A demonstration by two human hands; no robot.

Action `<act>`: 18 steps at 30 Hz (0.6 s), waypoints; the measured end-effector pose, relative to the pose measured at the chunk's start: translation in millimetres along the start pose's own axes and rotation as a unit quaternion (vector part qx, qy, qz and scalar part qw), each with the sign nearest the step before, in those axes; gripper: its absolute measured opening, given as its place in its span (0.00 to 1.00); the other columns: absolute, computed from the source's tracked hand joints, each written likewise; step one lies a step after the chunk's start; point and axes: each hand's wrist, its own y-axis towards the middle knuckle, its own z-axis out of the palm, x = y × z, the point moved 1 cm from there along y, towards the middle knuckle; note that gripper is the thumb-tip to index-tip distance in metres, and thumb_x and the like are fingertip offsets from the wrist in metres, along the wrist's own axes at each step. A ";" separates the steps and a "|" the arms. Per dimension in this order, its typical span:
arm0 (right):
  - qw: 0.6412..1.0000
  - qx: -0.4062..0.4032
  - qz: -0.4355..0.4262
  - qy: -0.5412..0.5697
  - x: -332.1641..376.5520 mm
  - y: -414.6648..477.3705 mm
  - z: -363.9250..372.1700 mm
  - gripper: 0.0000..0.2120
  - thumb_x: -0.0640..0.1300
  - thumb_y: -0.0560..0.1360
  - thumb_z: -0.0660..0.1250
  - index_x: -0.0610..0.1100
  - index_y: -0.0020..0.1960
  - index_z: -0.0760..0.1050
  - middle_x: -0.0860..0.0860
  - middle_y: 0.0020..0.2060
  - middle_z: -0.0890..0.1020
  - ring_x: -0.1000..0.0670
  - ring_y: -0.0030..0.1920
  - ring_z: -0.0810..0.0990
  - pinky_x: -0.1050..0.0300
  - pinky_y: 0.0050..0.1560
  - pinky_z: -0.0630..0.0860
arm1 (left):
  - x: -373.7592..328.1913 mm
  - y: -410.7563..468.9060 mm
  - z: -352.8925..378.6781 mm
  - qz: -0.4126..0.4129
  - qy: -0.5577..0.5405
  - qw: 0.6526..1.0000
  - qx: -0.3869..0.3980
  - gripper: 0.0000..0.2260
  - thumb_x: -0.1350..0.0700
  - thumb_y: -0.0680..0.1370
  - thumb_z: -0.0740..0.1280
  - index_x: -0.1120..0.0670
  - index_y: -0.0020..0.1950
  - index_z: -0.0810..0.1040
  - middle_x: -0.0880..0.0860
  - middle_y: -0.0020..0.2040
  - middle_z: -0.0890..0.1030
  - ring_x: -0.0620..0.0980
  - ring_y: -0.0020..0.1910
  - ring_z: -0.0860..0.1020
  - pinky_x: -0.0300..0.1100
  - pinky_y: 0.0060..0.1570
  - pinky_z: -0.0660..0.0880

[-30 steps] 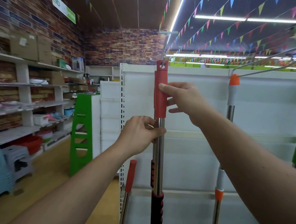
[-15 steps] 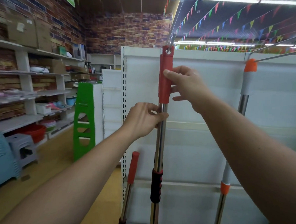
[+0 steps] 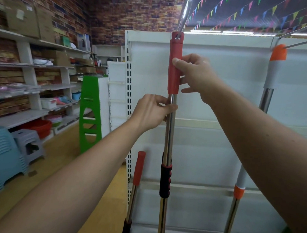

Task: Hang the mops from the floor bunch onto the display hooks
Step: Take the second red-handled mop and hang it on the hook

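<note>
A: What do the two hands hold?

B: The mop pole (image 3: 169, 135), upright before the white display panel (image 3: 210, 146). The right hand (image 3: 195, 75) is closed round its red top grip (image 3: 174, 67), thumb across the front. The left hand (image 3: 153, 112) pinches the bare steel shaft just below that grip.

A: Where is the top end?

B: The hole in the red cap sits on a metal display hook (image 3: 183, 16) that slopes out over the panel.

A: And the other mops?

B: An orange-capped mop (image 3: 274, 69) hangs from a second hook (image 3: 299, 37) to the right. A shorter red-handled mop (image 3: 138, 170) stands low at the left, just beside the held pole.
</note>
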 end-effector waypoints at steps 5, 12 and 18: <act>1.000 0.005 0.008 0.011 -6.0 10.4 1.0 0.15 0.53 0.82 0.66 0.44 0.62 0.75 0.41 0.56 0.85 0.40 0.54 0.87 0.39 0.54 0.85 | 4.9 9.5 5.6 -0.005 0.007 1.000 -0.010 0.13 0.44 0.75 0.72 0.52 0.51 0.86 0.53 0.39 0.88 0.53 0.41 0.87 0.57 0.52 0.83; 1.000 0.005 0.000 0.020 -14.1 19.1 1.4 0.12 0.52 0.82 0.66 0.45 0.59 0.75 0.41 0.56 0.84 0.41 0.50 0.88 0.46 0.43 0.87 | 7.1 18.4 10.1 -0.005 0.009 1.000 -0.019 0.06 0.45 0.76 0.72 0.46 0.43 0.84 0.53 0.39 0.88 0.54 0.41 0.87 0.57 0.50 0.83; 1.000 -0.004 -0.016 0.018 -16.0 14.6 2.6 0.17 0.52 0.82 0.66 0.46 0.37 0.69 0.32 0.59 0.83 0.35 0.53 0.86 0.43 0.44 0.86 | 8.8 19.2 14.2 -0.017 0.002 0.999 -0.039 0.06 0.44 0.75 0.74 0.45 0.44 0.82 0.53 0.39 0.88 0.54 0.40 0.87 0.56 0.48 0.84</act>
